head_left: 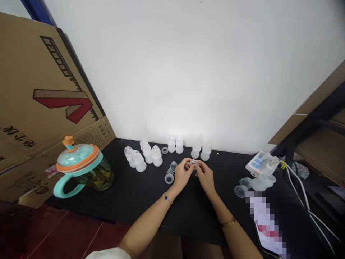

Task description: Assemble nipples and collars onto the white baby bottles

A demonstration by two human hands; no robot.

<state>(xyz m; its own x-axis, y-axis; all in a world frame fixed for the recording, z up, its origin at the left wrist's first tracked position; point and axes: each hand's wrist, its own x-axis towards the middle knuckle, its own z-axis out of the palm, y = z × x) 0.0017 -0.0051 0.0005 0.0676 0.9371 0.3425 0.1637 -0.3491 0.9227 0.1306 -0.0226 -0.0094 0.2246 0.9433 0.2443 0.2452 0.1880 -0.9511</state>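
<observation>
Grips a small translucent ring [194, 163] in the fingertips of left hand [183, 173] and right hand [206, 176], right between the two above the black table [129, 194], with a loose ring [172, 178] near the left hand (on its outer side) and white bottles [196, 150] standing beyond.

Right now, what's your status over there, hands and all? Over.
Left hand and right hand: both fingering a translucent ring. Loose ring close by, left. Two white baby bottles just beyond the hands.
</observation>
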